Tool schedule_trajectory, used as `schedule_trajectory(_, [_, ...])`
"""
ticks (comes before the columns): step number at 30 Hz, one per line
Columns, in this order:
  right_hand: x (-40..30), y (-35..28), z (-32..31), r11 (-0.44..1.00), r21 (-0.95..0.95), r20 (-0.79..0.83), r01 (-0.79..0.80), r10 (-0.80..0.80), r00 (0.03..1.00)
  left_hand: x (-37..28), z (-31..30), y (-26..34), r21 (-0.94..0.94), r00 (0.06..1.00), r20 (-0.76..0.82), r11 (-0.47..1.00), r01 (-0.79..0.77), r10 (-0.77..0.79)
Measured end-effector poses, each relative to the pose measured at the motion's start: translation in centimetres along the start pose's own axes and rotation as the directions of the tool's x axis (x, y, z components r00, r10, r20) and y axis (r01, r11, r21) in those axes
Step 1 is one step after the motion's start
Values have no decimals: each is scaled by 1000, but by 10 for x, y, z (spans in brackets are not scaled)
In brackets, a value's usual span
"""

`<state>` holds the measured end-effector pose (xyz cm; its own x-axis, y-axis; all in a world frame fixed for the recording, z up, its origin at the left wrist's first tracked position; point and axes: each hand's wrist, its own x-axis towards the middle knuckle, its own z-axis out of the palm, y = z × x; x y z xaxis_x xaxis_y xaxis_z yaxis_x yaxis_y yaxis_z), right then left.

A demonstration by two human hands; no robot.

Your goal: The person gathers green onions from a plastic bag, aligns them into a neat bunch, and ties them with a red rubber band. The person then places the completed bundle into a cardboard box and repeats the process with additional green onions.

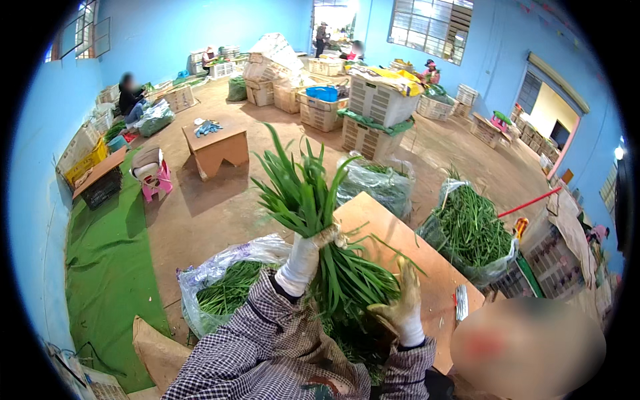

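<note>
A thick bunch of long flat green leaves (305, 200), like garlic chives, is gripped around its middle by my gloved left hand (330, 237). Its upper end fans out above the fist and the rest hangs below. Beside those hanging leaves, at their right, my gloved right hand (402, 295) has its fingers spread and holds nothing; whether it touches them I cannot tell. The wooden table (380, 220) lies behind and to the right of both hands. On its right edge rest silvery strips (461, 302) with something red next to them.
Plastic bags of greens stand at left (230, 285), behind the table (375, 180) and at right (470, 230). Farther off are a low table (215, 140) with blue gloves, a pink stool (157, 182) and stacked crates (380, 100). Several people sit or stand in the background.
</note>
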<state>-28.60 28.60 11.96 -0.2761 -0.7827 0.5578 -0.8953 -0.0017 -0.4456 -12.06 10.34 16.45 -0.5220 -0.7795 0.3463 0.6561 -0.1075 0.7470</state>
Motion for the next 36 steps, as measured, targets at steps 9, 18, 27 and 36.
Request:
schedule_trajectory(9, [-96, -54, 103, 996, 79, 627, -41, -18, 778, -65, -175, 10, -410, 906, -333, 906, 110, -261])
schedule_trajectory(18, [-170, 0, 107, 988, 108, 557, -113, 34, 829, -119, -311, -25, -648, 998, -15, 761, 32, -54])
schedule_trajectory(27, [-82, 3, 111, 892, 384, 348, -237, 98, 932, -110, -320, -39, -572, 978, -126, 818, 64, -164])
schedule_trajectory(36, [-50, -47, 154, 705, 674, 206, -220, 107, 973, -104, -302, -42, -451, 987, -144, 893, 3, -76])
